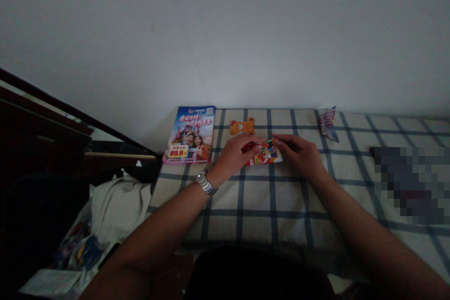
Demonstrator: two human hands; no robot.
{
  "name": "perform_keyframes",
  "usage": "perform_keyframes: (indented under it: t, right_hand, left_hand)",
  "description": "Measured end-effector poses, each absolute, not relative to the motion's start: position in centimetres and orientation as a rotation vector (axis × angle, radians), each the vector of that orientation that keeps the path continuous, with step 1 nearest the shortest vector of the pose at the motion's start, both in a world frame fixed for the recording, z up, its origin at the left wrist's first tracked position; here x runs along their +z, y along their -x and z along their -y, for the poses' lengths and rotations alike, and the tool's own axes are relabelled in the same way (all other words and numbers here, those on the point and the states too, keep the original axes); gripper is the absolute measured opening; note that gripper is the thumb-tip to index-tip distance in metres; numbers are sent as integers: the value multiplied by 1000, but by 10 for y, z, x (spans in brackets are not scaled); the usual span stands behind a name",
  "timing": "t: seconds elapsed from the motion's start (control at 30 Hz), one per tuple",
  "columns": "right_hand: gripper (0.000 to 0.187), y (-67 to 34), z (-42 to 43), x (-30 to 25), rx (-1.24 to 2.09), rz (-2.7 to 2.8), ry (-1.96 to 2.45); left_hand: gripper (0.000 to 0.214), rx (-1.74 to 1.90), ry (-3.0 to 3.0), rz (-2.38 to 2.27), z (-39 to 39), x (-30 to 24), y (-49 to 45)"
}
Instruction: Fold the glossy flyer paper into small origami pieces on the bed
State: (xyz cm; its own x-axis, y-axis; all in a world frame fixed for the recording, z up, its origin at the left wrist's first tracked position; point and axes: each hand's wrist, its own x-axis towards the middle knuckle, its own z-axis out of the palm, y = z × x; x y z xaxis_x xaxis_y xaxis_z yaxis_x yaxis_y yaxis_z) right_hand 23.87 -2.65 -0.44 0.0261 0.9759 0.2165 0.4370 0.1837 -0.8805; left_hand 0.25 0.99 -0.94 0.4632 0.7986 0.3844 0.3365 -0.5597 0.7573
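Note:
A small red printed paper (266,153) with colourful pictures lies between my hands over the checked cloth; it looks folded. My left hand (235,153), with a metal watch on the wrist, pinches its upper left part between thumb and fingers. Thumb and fingers of my right hand (299,153) close on its upper right corner. Just behind my left hand lies an orange bear-shaped cutout (242,126). Left of my hands sits a stack of blue and pink flyers (190,133) showing the price 89.9.
A folded piece of printed paper (329,124) stands at the back right on the checked cloth (260,197). A dark pixelated item (404,180) lies farther right. Below the left edge is a white bag (117,204). A dark wooden rail (70,108) runs along the left; the wall rises behind.

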Motion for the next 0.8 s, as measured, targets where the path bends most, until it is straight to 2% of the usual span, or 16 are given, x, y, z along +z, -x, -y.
perform_keyframes:
  t: [0.43, 0.63, 0.8]
  right_hand:
    - [34, -239, 26, -5, 820, 1504, 1385]
    - [45, -238, 25, -5, 952, 1390, 1365]
    - [37, -235, 26, -1, 990, 1383, 1358]
  left_hand:
    - [15, 1016, -2092, -943, -10, -9, -3]
    - [15, 1034, -2078, -942, -8, -5, -4]
    - [14, 1057, -2049, -945, -7, -1, -4]
